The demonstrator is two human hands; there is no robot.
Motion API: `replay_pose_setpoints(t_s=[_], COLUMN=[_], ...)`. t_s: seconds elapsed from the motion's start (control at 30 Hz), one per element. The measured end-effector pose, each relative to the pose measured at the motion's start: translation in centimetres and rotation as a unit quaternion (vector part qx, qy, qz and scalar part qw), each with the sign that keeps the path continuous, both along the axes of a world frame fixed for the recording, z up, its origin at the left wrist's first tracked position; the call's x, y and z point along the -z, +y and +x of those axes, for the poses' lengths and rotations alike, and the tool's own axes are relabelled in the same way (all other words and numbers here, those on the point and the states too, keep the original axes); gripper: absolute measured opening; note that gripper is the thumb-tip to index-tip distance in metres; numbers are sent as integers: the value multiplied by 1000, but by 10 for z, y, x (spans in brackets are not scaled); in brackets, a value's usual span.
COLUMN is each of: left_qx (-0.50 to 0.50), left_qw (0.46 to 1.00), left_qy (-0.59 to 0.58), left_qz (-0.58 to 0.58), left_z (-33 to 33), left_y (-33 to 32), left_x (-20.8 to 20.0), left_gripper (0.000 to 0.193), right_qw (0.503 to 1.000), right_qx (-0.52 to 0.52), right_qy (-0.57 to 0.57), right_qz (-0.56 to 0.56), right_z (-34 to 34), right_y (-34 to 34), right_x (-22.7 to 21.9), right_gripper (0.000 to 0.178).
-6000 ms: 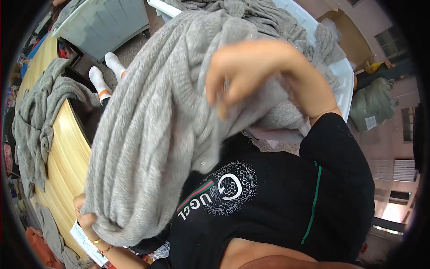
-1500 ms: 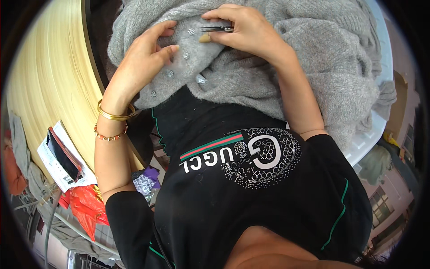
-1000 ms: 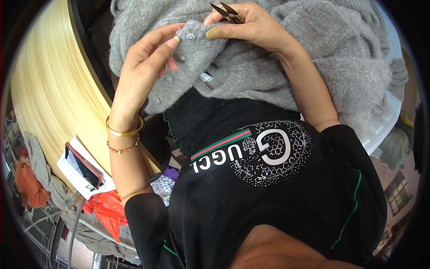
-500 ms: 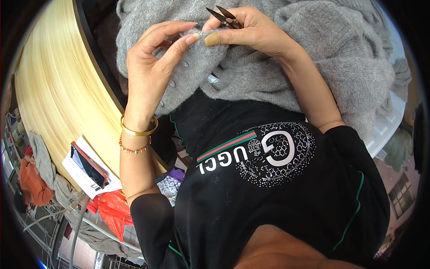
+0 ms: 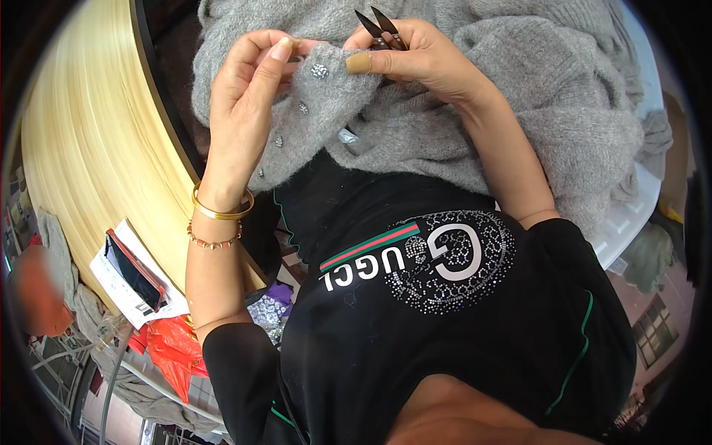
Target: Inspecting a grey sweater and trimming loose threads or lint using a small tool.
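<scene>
A fuzzy grey knit garment [image 5: 549,81] lies heaped over my lap. Several small sparkly buttons [image 5: 319,71] run down its near band. My right hand [image 5: 430,63] pinches the band's edge under a thumb wearing a tan cover [image 5: 359,63]. Black-bladed thread snips [image 5: 384,31] are tucked in that same hand, blades pointing up and apart. Just left of the top button, my left hand [image 5: 248,93] is closed, thumb against the fingers at the garment's edge. Whatever is between those fingertips is too small or hidden to make out.
A pale wood-grain table [image 5: 89,126] with a dark edge curves along my left. On it are white paper and a phone [image 5: 133,271] in a red case. Below lie a red plastic bag [image 5: 174,348] and a bag of sparkly pieces [image 5: 268,308]. A white surface [image 5: 630,215] supports the garment at right.
My left hand has drawn slightly up and left, its thumb now closed against the fingers. The top button shows more fully. My right hand keeps its grip on band and snips.
</scene>
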State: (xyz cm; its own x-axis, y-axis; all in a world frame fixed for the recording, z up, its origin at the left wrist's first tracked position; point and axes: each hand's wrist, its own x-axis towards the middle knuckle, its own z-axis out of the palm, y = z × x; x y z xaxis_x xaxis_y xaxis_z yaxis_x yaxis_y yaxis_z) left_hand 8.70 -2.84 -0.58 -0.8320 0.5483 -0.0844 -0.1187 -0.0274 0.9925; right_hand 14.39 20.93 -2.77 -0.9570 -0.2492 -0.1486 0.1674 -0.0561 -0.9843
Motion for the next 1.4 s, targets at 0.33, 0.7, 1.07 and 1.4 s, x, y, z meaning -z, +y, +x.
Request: replay_pose_setpoints(t_s=[0.33,0.7,1.07,1.4], left_qx=[8,4,-49,-54], left_qw=[997,989,933,941], left_qy=[61,143,342,316], left_qz=[-51,-46,-103,-111], left_z=[5,0,-3,-3], left_y=[3,-2,-5,-6], left_x=[-2,9,5,11], left_gripper=[21,11,7,10], right_qw=[1000,997,950,899], right_qx=[11,5,46,7], right_qy=[-27,-75,186,285], right_qz=[-13,-10,248,333], right_z=[2,-2,7,5], right_y=[0,1,-13,-17], right_x=[-5,-8,-35,-38], right_gripper=[26,23,36,28])
